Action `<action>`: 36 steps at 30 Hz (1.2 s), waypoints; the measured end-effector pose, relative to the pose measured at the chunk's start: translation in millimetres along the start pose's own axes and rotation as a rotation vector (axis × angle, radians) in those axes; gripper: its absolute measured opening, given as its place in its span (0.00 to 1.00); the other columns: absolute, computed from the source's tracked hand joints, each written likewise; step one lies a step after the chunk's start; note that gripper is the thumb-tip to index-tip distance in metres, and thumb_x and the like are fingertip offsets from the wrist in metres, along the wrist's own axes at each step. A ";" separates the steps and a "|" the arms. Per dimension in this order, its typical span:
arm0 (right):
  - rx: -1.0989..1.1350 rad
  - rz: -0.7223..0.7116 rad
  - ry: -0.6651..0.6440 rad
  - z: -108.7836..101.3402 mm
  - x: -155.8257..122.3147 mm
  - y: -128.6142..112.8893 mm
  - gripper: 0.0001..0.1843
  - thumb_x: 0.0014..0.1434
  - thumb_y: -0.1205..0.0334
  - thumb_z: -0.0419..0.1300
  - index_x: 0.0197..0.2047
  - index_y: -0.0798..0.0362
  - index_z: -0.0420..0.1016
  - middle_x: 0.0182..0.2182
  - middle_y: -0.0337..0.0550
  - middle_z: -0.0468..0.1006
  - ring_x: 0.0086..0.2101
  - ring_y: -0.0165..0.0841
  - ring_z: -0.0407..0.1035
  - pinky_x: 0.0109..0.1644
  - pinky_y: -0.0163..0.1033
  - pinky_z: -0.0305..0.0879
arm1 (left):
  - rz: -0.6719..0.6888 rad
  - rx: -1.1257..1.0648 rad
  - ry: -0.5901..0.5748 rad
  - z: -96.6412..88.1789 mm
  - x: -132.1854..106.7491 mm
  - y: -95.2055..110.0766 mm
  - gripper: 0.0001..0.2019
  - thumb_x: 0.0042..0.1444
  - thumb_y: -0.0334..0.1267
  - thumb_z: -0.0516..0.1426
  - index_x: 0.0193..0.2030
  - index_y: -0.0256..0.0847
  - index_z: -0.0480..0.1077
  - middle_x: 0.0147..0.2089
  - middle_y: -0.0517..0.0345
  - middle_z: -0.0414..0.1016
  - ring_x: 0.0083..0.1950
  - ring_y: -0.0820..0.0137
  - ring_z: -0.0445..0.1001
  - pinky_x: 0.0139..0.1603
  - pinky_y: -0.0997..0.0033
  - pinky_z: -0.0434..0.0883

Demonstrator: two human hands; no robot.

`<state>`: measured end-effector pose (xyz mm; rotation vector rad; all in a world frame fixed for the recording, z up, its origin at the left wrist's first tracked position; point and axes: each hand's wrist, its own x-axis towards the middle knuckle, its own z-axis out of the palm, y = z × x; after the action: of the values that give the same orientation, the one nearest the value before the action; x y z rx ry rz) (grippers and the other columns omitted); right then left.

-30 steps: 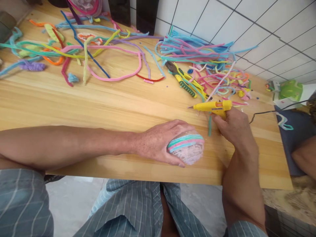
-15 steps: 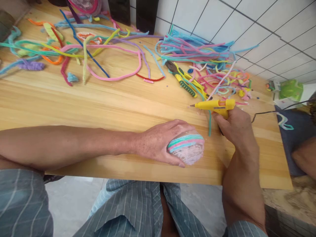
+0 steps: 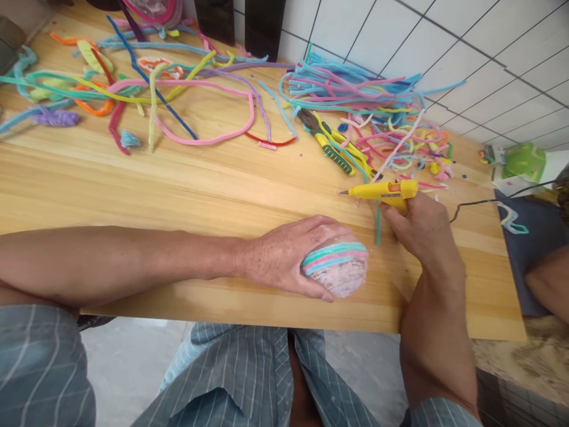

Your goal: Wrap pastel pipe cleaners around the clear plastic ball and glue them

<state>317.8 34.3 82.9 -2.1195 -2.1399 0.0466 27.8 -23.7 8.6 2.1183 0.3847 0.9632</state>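
My left hand is wrapped round a rounded pale pink ball with teal and pink fuzzy wires wound around its top; it rests on the wooden table near the front edge. To its right, my right hand grips a yellow glue gun, nozzle pointing left just above the table. A teal fuzzy wire lies under the gun, between the two hands.
Pliers with yellow-green handles lie behind the gun. Several coloured fuzzy wires are heaped at the back right and strewn across the back left. A black cord runs right. Another person's arm shows at the right edge.
None beyond a slight wobble of the glue gun in my right hand; my left hand and the ball stay put.
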 end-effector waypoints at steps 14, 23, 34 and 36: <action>0.009 -0.019 0.032 -2.3 -1.1 2.8 0.13 0.51 0.44 0.54 0.33 0.43 0.59 0.30 0.50 0.77 0.34 0.47 0.70 0.42 0.49 0.62 | -0.011 -0.010 -0.001 1.2 0.0 -1.5 0.47 0.64 0.62 0.70 0.79 0.41 0.59 0.72 0.32 0.75 0.75 0.45 0.75 0.75 0.39 0.76; -0.029 -0.108 0.031 4.1 0.9 14.6 0.10 0.56 0.49 0.57 0.35 0.45 0.68 0.33 0.52 0.82 0.35 0.47 0.75 0.40 0.47 0.65 | -0.030 -0.010 -0.019 -0.3 1.1 0.3 0.46 0.64 0.62 0.71 0.79 0.42 0.60 0.73 0.34 0.75 0.75 0.45 0.75 0.76 0.39 0.75; -0.044 -0.087 0.043 1.5 1.2 16.9 0.12 0.56 0.47 0.57 0.33 0.42 0.59 0.29 0.46 0.75 0.31 0.44 0.68 0.39 0.46 0.61 | -0.042 -0.037 -0.019 1.0 1.1 -0.5 0.46 0.63 0.62 0.71 0.78 0.41 0.61 0.73 0.33 0.75 0.76 0.45 0.74 0.77 0.38 0.74; -0.004 -0.100 0.041 0.9 0.5 14.0 0.10 0.55 0.47 0.58 0.34 0.43 0.64 0.29 0.47 0.77 0.32 0.45 0.70 0.40 0.47 0.63 | -0.063 -0.056 -0.025 0.7 1.5 -0.1 0.46 0.62 0.61 0.72 0.78 0.43 0.62 0.73 0.34 0.75 0.76 0.45 0.74 0.77 0.37 0.74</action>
<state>331.5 35.0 80.5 -1.9940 -2.2208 -0.0118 29.4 -23.2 9.0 2.0532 0.4046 0.9008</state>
